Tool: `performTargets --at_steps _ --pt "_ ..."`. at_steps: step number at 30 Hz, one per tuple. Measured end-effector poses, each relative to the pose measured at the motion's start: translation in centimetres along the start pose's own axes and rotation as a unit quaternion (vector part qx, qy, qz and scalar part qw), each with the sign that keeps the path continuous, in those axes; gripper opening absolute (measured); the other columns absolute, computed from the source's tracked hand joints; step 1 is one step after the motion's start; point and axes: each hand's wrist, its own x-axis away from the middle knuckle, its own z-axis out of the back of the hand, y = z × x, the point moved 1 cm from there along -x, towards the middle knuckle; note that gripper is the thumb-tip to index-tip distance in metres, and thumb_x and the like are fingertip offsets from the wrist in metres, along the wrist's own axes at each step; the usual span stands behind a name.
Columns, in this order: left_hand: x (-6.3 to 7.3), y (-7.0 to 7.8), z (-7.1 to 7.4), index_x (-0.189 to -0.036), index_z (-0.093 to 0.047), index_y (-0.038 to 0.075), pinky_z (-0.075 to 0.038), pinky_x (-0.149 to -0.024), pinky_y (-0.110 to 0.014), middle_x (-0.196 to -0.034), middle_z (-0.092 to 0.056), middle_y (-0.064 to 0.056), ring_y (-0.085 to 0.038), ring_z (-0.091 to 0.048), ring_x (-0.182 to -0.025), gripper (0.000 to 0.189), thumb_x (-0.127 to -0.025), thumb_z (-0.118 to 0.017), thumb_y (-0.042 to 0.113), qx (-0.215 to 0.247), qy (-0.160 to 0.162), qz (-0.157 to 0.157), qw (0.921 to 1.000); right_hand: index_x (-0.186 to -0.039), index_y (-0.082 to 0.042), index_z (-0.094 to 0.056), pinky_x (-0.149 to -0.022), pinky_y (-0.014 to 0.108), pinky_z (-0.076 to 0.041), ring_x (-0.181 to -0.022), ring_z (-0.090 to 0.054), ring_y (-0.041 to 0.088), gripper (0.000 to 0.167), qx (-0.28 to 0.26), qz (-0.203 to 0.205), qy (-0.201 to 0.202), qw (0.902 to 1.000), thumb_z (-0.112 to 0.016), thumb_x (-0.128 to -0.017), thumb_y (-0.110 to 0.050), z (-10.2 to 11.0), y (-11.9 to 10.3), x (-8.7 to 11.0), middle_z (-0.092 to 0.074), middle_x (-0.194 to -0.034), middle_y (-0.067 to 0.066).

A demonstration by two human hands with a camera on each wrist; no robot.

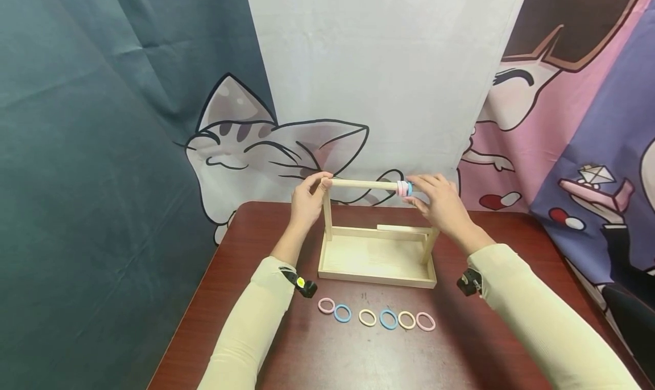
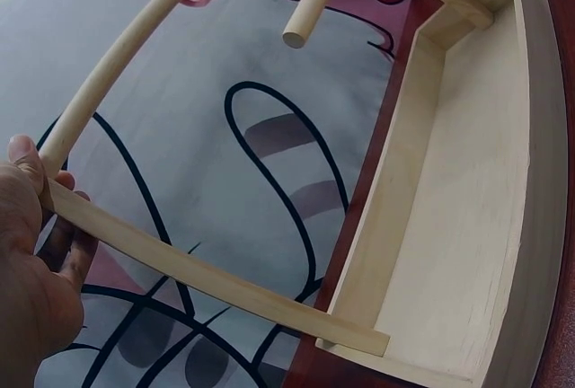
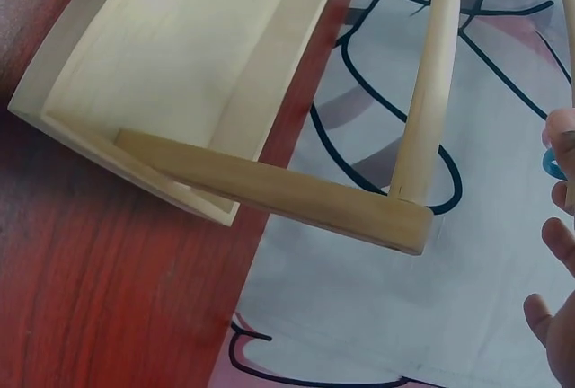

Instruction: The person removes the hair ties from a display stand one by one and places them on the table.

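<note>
A pale wooden stand has a shallow tray base (image 1: 376,277), a taller left post (image 1: 328,216) and a shorter right post (image 1: 430,247). My left hand (image 1: 309,201) grips the top of the taller post, where a long round rod (image 1: 363,183) joins it. Pink and white rings (image 1: 401,189) sit on that rod towards its right end. Beside them my right hand (image 1: 441,201) pinches a blue ring (image 1: 409,189) on the rod between thumb and fingers. The right wrist view catches only part of this hand, at its right edge. A shorter rod (image 3: 426,92) juts from the shorter post.
In front of the stand, several loose rings lie in a row on the red-brown table, among them a pink ring (image 1: 426,322), a blue ring (image 1: 388,319) and a pale yellow ring (image 1: 367,318). A printed cloth (image 1: 389,66) hangs behind the table.
</note>
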Motion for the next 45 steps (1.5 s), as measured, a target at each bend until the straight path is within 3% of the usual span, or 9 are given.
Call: performTargets --at_steps 16,24,35,45 --pt "0.1 0.1 0.0 -0.126 -0.082 0.020 -0.059 -0.088 -0.037 -0.119 -0.082 -0.009 -0.015 -0.065 -0.093 0.038 -0.100 -0.072 0.046 0.001 0.007 0.000 1.0000 -0.136 -0.004 -0.074 -0.087 0.061 -0.045 -0.112 -0.066 0.043 0.051 0.006 0.020 0.034 0.9992 -0.092 -0.089 -0.010 1.1 1.1 0.9 -0.079 -0.128 0.021" --pt "0.2 0.2 -0.1 -0.127 -0.082 0.021 -0.057 -0.086 -0.035 -0.118 -0.082 -0.009 -0.016 -0.064 -0.090 0.035 -0.101 -0.073 0.043 0.004 0.006 0.000 1.0000 -0.131 0.000 -0.075 -0.085 0.065 -0.048 -0.103 -0.066 0.043 0.048 0.005 0.015 0.048 0.9987 -0.093 -0.087 -0.008 1.9 1.7 1.6 -0.081 -0.114 0.023" --pt "-0.1 -0.1 0.0 -0.127 -0.081 0.021 -0.061 -0.094 -0.046 -0.121 -0.082 -0.009 -0.021 -0.071 -0.101 0.038 -0.101 -0.073 0.046 0.014 0.004 0.005 0.9999 -0.124 0.003 -0.078 -0.075 0.058 -0.049 -0.090 -0.065 0.043 0.046 0.015 0.060 0.080 0.9949 -0.095 -0.081 -0.001 2.4 2.5 2.6 -0.081 -0.108 0.025" --pt "-0.2 -0.3 0.0 -0.127 -0.081 0.021 -0.062 -0.097 -0.048 -0.125 -0.082 -0.008 -0.025 -0.074 -0.106 0.041 -0.099 -0.072 0.050 0.009 0.003 0.009 0.9999 -0.129 -0.004 -0.077 -0.082 0.060 -0.043 -0.097 -0.063 0.042 0.048 0.021 0.025 0.055 0.9980 -0.094 -0.084 -0.006 3.0 2.8 4.5 -0.076 -0.110 0.022"
